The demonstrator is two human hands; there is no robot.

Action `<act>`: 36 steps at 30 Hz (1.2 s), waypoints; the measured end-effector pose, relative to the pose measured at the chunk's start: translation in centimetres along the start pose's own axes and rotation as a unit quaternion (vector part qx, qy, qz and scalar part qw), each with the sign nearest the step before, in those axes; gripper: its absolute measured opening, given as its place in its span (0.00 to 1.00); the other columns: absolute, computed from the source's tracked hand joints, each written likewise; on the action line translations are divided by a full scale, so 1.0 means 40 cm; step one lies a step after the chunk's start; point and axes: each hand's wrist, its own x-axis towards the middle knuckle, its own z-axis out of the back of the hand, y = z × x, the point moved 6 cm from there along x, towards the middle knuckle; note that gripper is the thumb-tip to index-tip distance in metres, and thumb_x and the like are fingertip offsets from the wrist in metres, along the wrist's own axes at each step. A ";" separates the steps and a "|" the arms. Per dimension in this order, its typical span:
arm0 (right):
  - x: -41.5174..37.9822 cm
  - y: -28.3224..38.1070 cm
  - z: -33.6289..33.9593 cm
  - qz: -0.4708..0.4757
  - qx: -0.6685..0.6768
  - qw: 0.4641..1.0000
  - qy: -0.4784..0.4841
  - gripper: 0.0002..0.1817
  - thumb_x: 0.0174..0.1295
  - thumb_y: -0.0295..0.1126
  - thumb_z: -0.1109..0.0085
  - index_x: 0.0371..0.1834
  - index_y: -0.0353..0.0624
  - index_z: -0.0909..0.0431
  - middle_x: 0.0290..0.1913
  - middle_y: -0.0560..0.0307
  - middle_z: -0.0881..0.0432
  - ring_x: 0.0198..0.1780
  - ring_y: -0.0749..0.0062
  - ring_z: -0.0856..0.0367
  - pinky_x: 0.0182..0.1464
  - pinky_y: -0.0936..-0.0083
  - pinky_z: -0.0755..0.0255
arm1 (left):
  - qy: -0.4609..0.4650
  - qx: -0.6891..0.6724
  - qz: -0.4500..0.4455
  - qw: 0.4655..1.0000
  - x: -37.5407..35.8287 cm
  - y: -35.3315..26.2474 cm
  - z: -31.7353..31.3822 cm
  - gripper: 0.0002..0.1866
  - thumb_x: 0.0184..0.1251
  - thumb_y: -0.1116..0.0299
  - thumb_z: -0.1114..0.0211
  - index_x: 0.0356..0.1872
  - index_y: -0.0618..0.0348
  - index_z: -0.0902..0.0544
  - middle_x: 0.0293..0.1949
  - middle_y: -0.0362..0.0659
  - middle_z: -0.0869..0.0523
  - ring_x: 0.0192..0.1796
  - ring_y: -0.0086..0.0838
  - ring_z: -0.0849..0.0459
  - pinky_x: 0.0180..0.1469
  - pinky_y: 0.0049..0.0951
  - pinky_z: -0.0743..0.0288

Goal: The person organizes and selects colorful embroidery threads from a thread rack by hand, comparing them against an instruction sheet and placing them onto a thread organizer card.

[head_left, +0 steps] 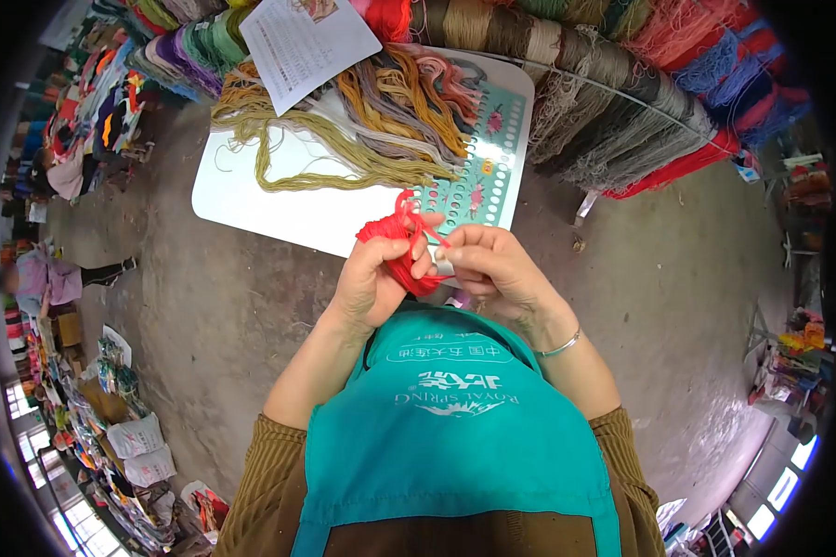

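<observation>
Red skein [377,228]: soft looped thread, bundled, at the rounded white board's [279,212] near edge
Left hand [370,278]: fingers curled round the skein
Right hand [494,267]: thumb and forefinger pinching a flat red strand [431,232]
Punched card [478,198]: glossy teal, round holes, flower prints
Olive hank [334,160]: wavy, loosely fanned, reaching the card
Apron [455,408]: smooth teal cloth, white lettering
</observation>
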 end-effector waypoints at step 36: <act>-0.005 0.033 -0.037 0.195 0.008 0.968 -0.156 0.04 0.62 0.27 0.35 0.38 0.40 0.18 0.28 0.70 0.23 0.24 0.91 0.38 0.26 0.87 0.47 | 0.021 0.133 -0.072 0.988 0.014 0.011 -0.068 0.24 0.78 0.64 0.52 0.68 0.69 0.32 0.62 0.48 0.23 0.57 0.25 0.23 0.57 0.26 0.27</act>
